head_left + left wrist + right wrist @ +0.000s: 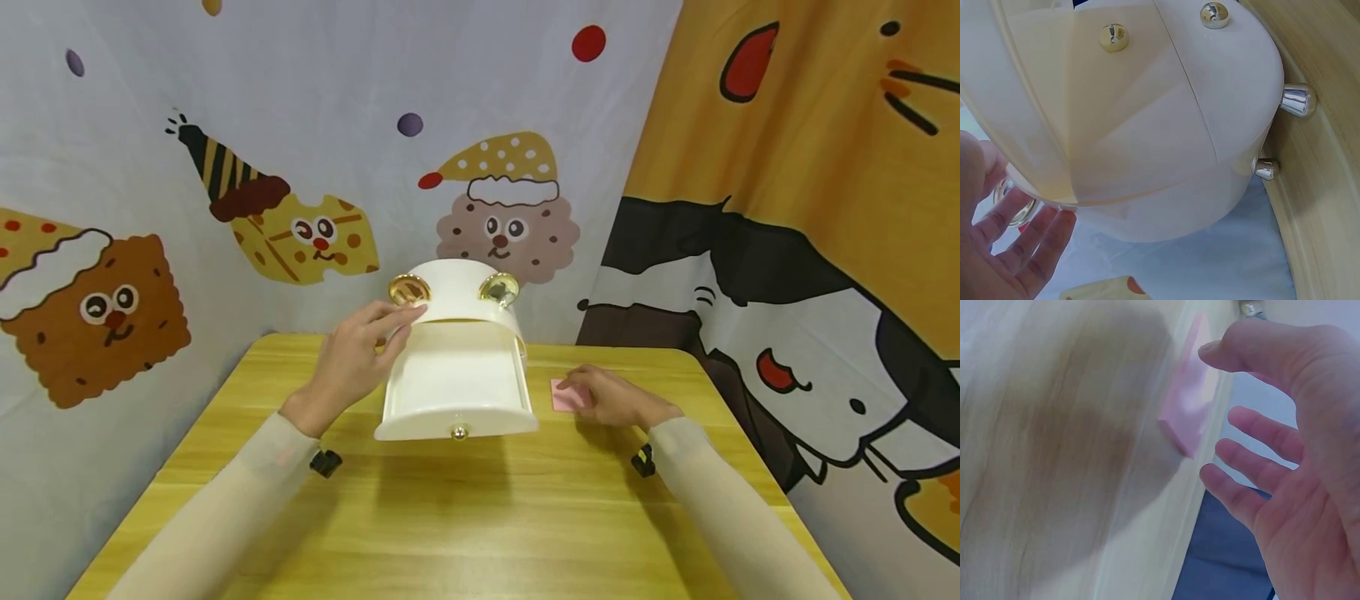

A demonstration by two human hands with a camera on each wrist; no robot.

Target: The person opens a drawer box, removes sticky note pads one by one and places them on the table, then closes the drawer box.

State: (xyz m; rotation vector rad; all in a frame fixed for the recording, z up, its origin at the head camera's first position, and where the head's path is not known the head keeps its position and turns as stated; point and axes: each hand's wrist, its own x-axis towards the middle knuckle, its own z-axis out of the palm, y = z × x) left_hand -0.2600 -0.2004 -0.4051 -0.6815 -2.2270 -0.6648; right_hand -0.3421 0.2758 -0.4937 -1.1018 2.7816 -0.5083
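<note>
A white storage box (453, 287) with two round gold ears on top stands toward the back of the table. Its upper drawer (457, 367), with a gold knob (460, 432) on the front, is pulled out and looks bare inside. My left hand (360, 350) rests its fingertips on the box's upper edge beside the left ear; in the left wrist view its fingers (1035, 244) are extended. To the right of the box lies a small pink pad of notes (564, 398). Over it hovers my right hand (1297, 462), thumb near the pad and the fingers apart from the thumb.
Two more gold knobs (1114, 37) and short silver legs (1297, 100) show on the box in the left wrist view. The wooden table (450, 533) stretches toward me. A cartoon-printed curtain (315, 100) hangs close behind the table and along its right side.
</note>
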